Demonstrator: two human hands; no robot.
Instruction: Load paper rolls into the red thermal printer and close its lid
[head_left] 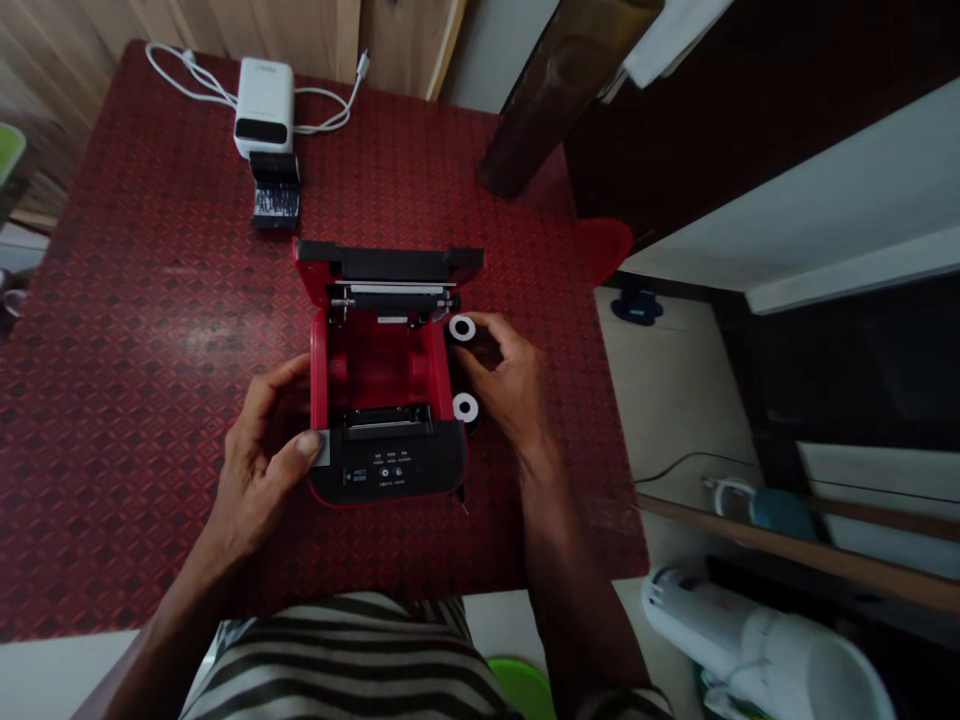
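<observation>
Printer [386, 470] sat open on the worktop [150, 400], its front corner clasped by the left grip [262, 450], apparently to steady it. Right grip [499, 375] was closed on a dark spool [463, 328] just outside the printer's right wall, with a second spool [465, 407] near it.

Up top on the red patterned tablecloth [142, 400], there's a white power unit [264, 105] with its white cable [180, 75] looping out behind, and a small black box [275, 190] just below it! Over to the right, a dark wooden post [555, 100], a red plastic piece [606, 250] at the table's edge, a blue-and-white gadget [765, 508], and down low a white appliance [750, 640] beside a green tub [521, 690]!
</observation>
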